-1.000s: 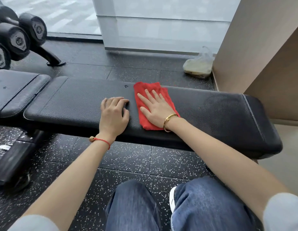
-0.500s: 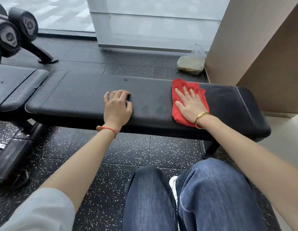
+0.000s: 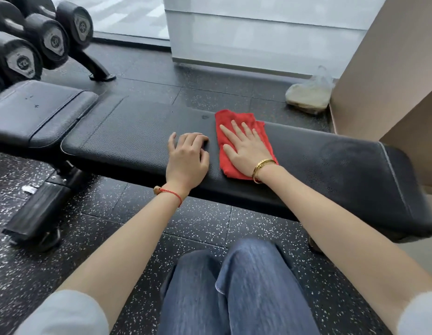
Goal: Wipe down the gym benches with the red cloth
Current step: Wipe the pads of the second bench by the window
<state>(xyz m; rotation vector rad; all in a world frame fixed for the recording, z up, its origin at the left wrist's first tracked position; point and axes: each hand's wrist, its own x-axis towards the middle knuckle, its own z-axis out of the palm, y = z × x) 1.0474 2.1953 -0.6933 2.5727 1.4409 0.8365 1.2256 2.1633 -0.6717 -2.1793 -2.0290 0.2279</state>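
A: Starting at the left, what is sitting there?

B: Black round-ended dumbbells (image 3: 29, 52) are resting on a rack with a splayed black foot, well behind a second black padded bench section (image 3: 38, 112). That pad is lying just beside the left end of the long black leather-grain bench pad (image 3: 128, 141), with a narrow gap between them.

A: And the hands?

B: The left hand (image 3: 187, 158) is resting on the bench near its middle, knuckles bent and fingertips curled down against the pad, gripping nothing. Just to its right, the right hand (image 3: 246, 151) is lying flat with fingers spread straight, pressing the crumpled red cloth (image 3: 228, 139) onto the pad. The cloth is reaching from the far edge almost to the near edge.

A: Is there room to either side?

B: Bare pad is stretching left of the left hand to the stitched end, and right of the cloth to the rounded end (image 3: 403, 189). A tan wall panel (image 3: 391, 68) is standing close behind that right end, and a clear plastic bag (image 3: 309, 95) is sitting on the speckled black rubber floor (image 3: 200, 223) against it.
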